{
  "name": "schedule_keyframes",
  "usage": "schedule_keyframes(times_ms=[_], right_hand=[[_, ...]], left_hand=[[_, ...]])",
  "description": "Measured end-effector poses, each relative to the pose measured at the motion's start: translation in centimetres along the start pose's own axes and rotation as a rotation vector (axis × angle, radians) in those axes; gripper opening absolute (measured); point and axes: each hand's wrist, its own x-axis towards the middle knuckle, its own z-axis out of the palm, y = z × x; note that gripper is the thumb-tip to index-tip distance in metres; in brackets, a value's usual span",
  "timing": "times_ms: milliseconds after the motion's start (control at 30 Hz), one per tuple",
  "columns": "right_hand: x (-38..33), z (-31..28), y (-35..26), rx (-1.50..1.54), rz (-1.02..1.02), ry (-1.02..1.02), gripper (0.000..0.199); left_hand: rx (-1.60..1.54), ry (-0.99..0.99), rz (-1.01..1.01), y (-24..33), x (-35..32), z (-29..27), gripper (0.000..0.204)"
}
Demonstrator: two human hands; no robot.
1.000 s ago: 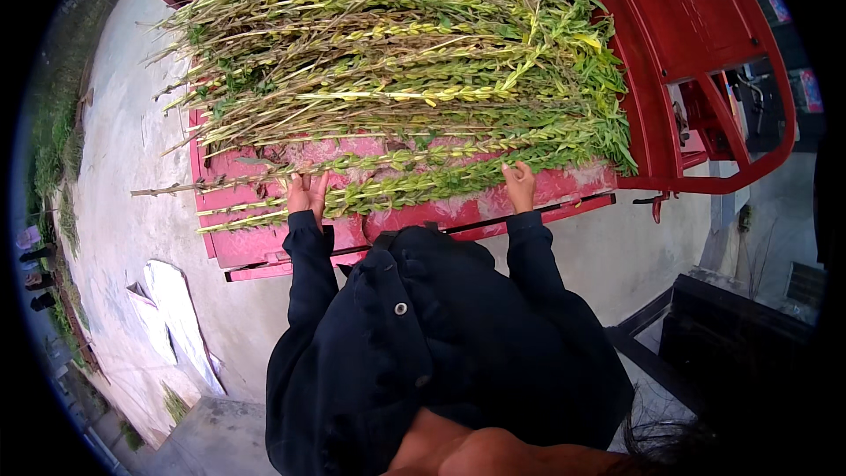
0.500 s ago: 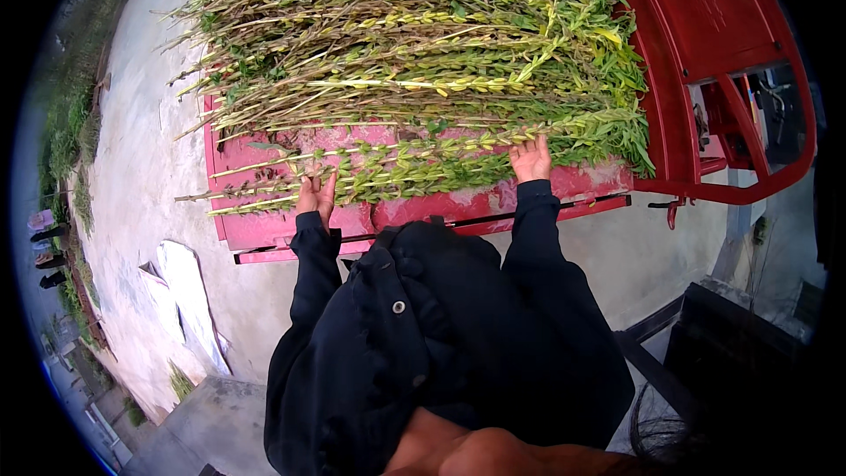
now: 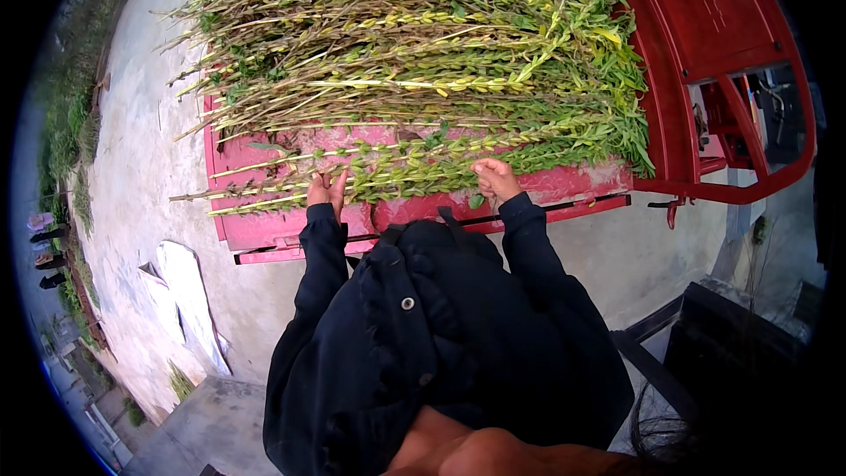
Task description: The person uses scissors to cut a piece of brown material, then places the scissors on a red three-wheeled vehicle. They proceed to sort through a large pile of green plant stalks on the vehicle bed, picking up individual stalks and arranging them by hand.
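Red cart bed (image 3: 251, 231), plant stalks (image 3: 397, 84) across; near edge: left hand (image 3: 328, 192), fingers parted; right hand (image 3: 496, 182), curled closed, contents unclear. Concrete ground (image 3: 256, 304) around.

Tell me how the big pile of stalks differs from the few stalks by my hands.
The big pile is thick and layered; the few stalks form a thin row. The big pile mixes brown, yellow and green; the few stalks look mostly green. Both lie on the red bed, leafy ends to the right.
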Motion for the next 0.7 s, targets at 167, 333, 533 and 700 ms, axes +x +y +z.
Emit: schedule_keyframes(times_ms=[167, 333, 533, 700], right_hand=[[1.0, -3.8, 0.9, -0.497, -0.316, 0.224, 0.013], [0.5, -2.1, 2.9, -0.682, -0.212, 0.168, 0.013], [0.3, 1.7, 1.4, -1.370, -0.350, 0.089, 0.017], [1.2, 4.1, -1.6, -1.318, -0.802, 0.348, 0.013]], left_hand=[[-0.069, 0.012, -0.035, -2.4, 2.3, -0.4, 0.031], [-0.002, 0.015, -0.031, -1.7, 1.5, 1.1, 0.020], [-0.008, -0.061, -0.064, -1.2, 1.1, -0.6, 0.020], [0.147, -0.007, -0.055, -1.2, -0.8, 1.3, 0.020]])
